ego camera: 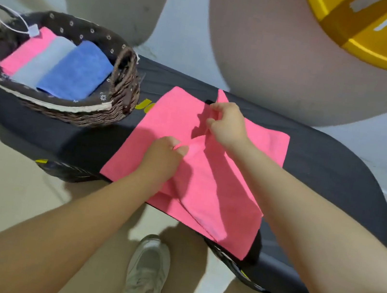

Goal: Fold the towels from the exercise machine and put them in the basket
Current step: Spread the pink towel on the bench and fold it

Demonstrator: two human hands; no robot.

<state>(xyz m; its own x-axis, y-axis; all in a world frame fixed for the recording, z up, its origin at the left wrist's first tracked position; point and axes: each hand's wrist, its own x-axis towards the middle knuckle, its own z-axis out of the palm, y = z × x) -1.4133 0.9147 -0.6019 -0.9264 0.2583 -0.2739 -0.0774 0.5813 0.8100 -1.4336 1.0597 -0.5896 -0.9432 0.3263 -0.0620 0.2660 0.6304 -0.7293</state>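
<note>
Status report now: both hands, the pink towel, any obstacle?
Left hand and right hand both pinch pink towel, half folded on bench. Basket beside it. No obstacle.

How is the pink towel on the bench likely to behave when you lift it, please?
Probably floppy: the pink towel creases and peaks where the right hand and left hand pinch it. Likely light, since pinches raise it. It drapes over the bench edge, so it may slide.
</note>
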